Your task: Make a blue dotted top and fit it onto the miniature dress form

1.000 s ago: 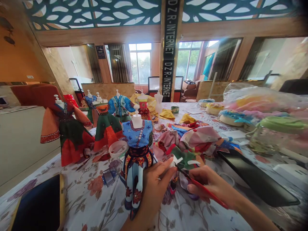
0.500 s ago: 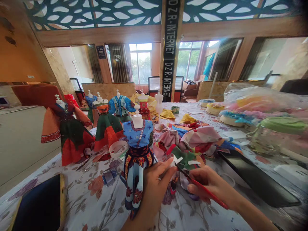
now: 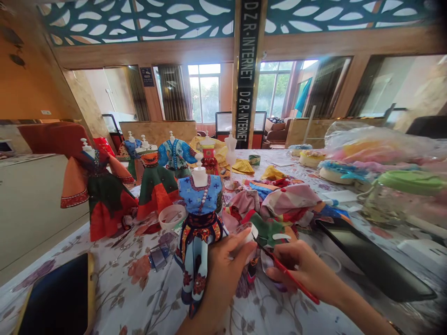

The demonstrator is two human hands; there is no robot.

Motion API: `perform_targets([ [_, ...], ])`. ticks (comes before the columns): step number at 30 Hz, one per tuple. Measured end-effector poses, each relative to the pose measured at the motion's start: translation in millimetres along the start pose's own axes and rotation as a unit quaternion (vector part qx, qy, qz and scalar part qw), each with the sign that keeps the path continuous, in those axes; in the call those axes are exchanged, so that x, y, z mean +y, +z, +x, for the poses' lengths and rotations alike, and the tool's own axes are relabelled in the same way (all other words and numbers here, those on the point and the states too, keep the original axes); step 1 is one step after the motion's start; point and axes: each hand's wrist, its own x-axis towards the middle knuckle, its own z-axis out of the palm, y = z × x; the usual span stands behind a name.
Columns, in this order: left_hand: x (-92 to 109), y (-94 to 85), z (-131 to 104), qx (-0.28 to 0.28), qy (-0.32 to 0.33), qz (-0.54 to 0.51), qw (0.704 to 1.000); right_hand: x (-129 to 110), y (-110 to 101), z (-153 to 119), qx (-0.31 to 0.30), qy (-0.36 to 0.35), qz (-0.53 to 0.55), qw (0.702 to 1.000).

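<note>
My left hand (image 3: 228,260) is closed around a small white roll (image 3: 252,232) that looks like tape, partly hidden by the fingers. In my right hand (image 3: 300,263) are slim red tweezers (image 3: 293,278), their dark tip touching or very near the roll. Just left of my left hand stands a doll-sized mannequin (image 3: 199,204) in a blue top with a beaded string and patterned trousers; its legs hang beside my wrist. Behind both hands lies a heap of coloured fabric pieces (image 3: 289,202).
Dressed mannequins, among them one in a green and red skirt (image 3: 104,200), stand at the back left. A phone (image 3: 56,298) lies at front left, a black tablet-like device (image 3: 373,256) at right. A green-lidded jar (image 3: 408,186) and a white bowl (image 3: 172,217) are on the flowered tablecloth.
A white strip that stuck out at the tweezers' tip no longer shows there. My right hand and the tweezers have shifted slightly; my left hand stays put.
</note>
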Motion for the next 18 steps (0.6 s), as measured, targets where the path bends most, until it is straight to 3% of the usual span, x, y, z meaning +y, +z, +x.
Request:
perform_targets([
  [10,-0.7,1.1,-0.7,-0.008,-0.064,-0.081,0.995,0.4,2.2,1.8,0.126,-0.065,-0.181,0.973],
  [18,1.1,-0.1,-1.9,-0.023,-0.025,-0.023,0.999,9.4,4.5,2.0,0.202,-0.119,-0.291,0.927],
])
